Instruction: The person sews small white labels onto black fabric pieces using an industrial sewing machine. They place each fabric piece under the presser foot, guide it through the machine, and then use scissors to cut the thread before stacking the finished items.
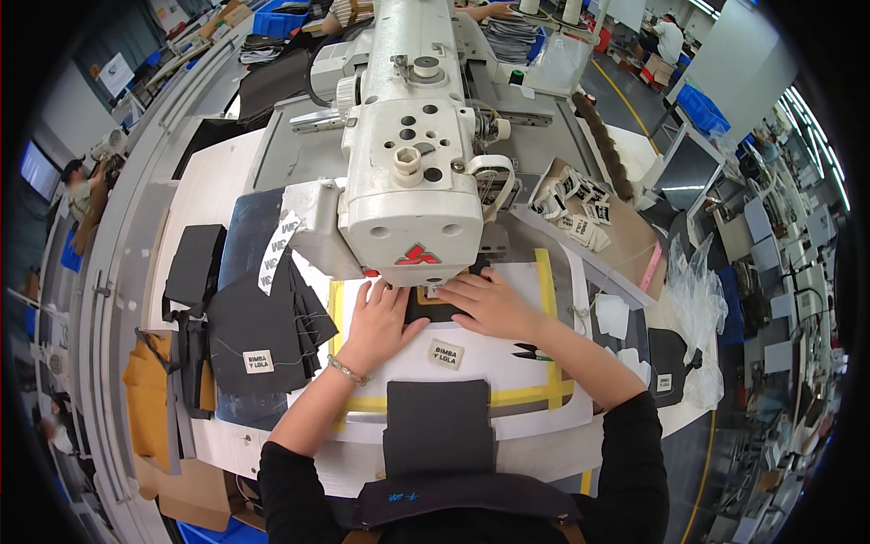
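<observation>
Under the head of a white industrial sewing machine, a black fabric piece lies with a small tan frame on it. My left hand rests flat at its left edge, fingers apart, a beaded bracelet on the wrist. From the other side, my right hand lies stretched over the piece, its fingertips beside the frame. The machine head partly hides the fingertips of both hands. A cream printed label lies on the white sheet just below them. Closer to me is a dark grey fabric panel.
Dark fabric pieces are stacked at left, one bearing a label; mustard fabric hangs at the table edge. Small thread snips lie by my right forearm. Further right are a cardboard tray of labels and clear plastic.
</observation>
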